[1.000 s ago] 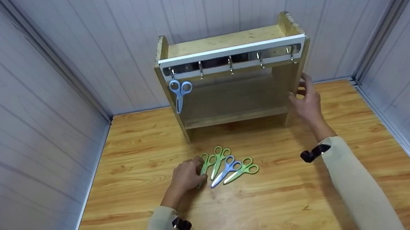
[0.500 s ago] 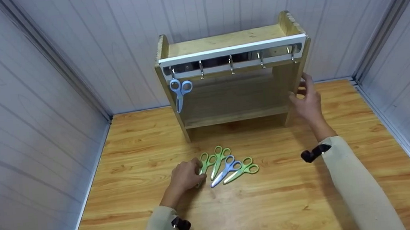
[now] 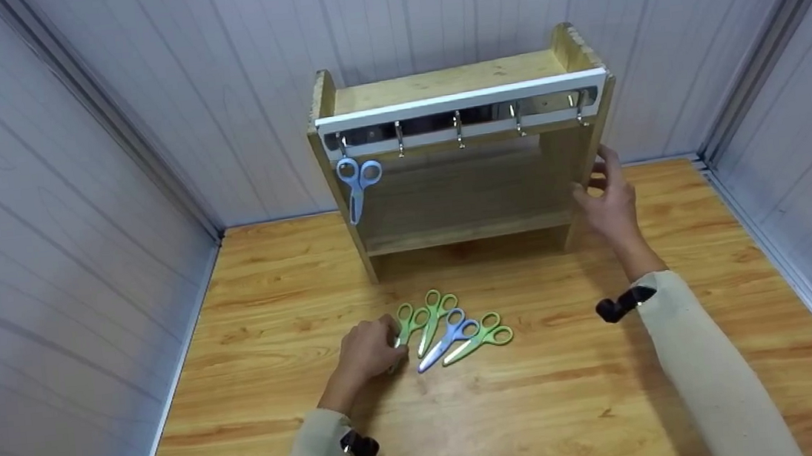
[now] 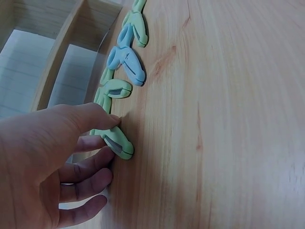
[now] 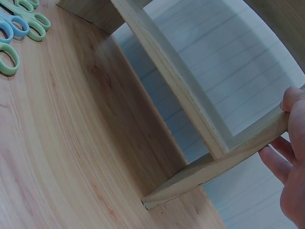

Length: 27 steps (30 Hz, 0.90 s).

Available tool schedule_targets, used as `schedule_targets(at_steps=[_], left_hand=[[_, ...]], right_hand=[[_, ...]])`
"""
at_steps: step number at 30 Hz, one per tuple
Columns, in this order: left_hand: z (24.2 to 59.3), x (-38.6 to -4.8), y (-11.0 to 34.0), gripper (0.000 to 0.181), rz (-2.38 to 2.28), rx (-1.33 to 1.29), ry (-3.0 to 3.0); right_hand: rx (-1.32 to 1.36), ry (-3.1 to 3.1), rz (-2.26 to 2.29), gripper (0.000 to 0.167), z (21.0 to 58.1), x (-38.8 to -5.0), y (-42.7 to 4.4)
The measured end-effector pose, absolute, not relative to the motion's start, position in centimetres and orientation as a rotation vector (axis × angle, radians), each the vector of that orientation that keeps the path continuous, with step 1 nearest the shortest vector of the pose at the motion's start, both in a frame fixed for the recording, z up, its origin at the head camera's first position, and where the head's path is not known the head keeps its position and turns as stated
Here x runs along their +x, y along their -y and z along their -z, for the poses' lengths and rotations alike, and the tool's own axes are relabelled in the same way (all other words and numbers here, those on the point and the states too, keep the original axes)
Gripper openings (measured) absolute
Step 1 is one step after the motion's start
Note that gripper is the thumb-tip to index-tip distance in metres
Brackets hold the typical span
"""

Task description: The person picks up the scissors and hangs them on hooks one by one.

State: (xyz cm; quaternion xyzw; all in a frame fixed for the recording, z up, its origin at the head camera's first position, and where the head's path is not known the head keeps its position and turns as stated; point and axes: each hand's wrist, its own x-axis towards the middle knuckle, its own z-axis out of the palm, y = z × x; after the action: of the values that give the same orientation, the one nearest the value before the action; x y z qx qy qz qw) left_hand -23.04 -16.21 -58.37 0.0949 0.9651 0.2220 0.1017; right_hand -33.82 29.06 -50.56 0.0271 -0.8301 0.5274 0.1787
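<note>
Green scissors (image 4: 119,142) in left hand (image 3: 366,348)

Three green plastic scissors (image 3: 433,319) and one blue plastic pair (image 3: 451,337) lie near, handles far. Second blue pair (image 3: 357,188) hangs, left hook, upright pale wooden shelf (image 3: 463,204).

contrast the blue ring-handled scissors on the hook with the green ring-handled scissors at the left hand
The blue ring-handled scissors hang from the leftmost metal hook; the green ring-handled scissors are down at the wooden tabletop. No hand touches the blue pair, while the left hand pinches the green pair. Both have two finger rings.
</note>
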Motion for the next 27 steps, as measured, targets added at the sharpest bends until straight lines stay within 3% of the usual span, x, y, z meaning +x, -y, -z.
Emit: schedule_targets(at_steps=[27], left_hand=[[58.59, -22.87, 16.67, 0.022, -0.713, 0.256, -2.874]], right_hand=[[0.072, 2.317, -1.497, 0.074, 50.56, -33.94, -28.93]])
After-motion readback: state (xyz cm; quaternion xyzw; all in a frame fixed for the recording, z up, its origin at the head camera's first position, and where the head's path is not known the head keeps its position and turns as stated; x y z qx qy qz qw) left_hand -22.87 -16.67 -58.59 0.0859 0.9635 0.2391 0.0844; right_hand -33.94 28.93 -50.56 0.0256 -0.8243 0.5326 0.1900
